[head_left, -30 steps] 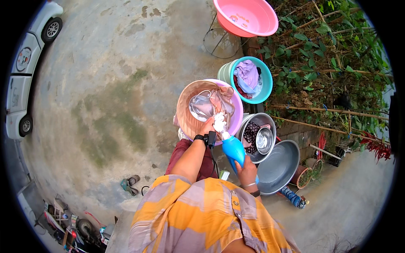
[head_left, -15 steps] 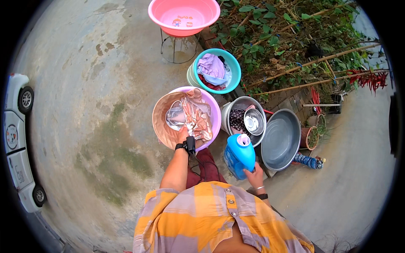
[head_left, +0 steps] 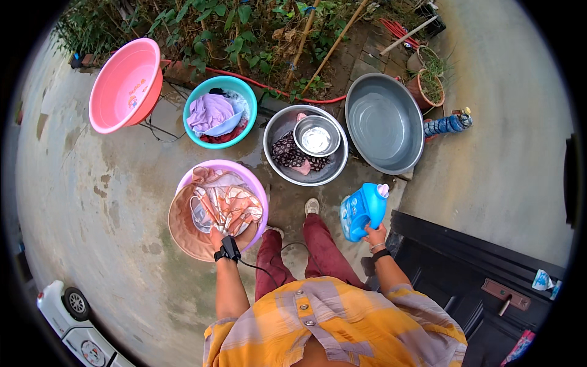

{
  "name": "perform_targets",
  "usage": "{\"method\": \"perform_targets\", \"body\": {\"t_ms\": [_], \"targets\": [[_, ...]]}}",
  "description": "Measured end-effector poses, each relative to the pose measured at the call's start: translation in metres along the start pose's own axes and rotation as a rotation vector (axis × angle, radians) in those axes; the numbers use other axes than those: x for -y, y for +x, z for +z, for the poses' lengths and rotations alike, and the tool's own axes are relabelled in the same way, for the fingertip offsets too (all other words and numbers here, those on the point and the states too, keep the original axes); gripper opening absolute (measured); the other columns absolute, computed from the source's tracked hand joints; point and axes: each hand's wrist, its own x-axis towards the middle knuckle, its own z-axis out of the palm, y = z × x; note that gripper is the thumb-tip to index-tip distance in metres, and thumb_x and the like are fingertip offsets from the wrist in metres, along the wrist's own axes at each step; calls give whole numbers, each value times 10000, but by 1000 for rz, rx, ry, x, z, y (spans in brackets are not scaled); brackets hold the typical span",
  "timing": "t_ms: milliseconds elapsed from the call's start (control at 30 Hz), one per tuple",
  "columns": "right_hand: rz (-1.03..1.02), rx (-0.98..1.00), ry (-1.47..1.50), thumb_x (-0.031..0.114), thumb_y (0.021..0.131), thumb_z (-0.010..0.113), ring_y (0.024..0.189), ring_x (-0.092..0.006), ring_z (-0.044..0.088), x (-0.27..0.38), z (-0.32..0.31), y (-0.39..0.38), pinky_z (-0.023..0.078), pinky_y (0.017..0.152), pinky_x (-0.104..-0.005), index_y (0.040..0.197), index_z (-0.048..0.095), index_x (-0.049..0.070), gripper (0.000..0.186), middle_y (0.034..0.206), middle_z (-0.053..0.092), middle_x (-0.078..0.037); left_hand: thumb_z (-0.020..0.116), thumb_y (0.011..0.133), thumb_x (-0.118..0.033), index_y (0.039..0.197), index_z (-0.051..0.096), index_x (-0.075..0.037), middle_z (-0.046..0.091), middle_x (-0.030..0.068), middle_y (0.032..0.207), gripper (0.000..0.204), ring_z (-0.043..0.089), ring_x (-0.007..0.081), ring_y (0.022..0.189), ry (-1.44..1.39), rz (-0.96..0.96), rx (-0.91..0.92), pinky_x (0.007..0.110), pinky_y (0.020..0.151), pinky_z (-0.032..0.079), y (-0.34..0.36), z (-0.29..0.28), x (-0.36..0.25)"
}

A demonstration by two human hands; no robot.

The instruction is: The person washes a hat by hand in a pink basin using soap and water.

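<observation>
outdoors, your right hand wraps the handle of the blue bottle, short of the grey tub and its near edge, likely because that grip best balances the load. your left hand sits at the near edge of the purple basin, beside the clothes, perhaps steadying; what its half-hidden fingers pinch, you cannot tell.

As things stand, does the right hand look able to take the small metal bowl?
Probably not right now: the right hand holds the blue bottle, though the small metal bowl itself looks uncovered inside the larger metal basin.
</observation>
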Motion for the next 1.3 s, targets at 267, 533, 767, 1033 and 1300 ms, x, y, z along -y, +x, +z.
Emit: {"method": "perform_targets", "body": {"t_ms": [267,533,767,1033,1300], "targets": [[295,-180,181,-5,686,570,768,-264,552,-75,-8,228,484,481,-373,1041,515,108,376,951,541,-81,498,875,-188,1118,480,-11,584,112,963,301,593,231,838,-18,46,45,348,706,509,6,66,79],[259,-168,89,5,667,616,744,-207,539,-188,44,485,453,541,-367,1161,502,110,518,934,570,-74,520,733,87,1070,497,6,591,69,926,348,588,161,735,520,314,-222,260,650,496,76,112,171],[71,-131,118,3,656,630,756,-187,548,-286,119,679,460,618,-314,1052,536,-5,407,936,577,-87,427,878,-60,1098,478,-10,587,69,959,231,587,159,833,521,236,-238,271,724,494,120,134,219],[146,6,311,103,797,557,803,-259,584,-389,142,699,508,717,-390,1073,525,-33,309,1040,571,-144,363,931,-206,1157,423,-17,548,128,1089,301,578,224,944,412,183,-281,337,801,498,154,113,231],[462,150,562,219,836,552,823,-218,588,-428,136,663,517,705,-338,1020,550,10,278,1012,587,-92,334,935,-306,1216,387,-23,515,122,1161,403,553,229,1004,361,42,-222,352,838,481,153,86,202]]}}
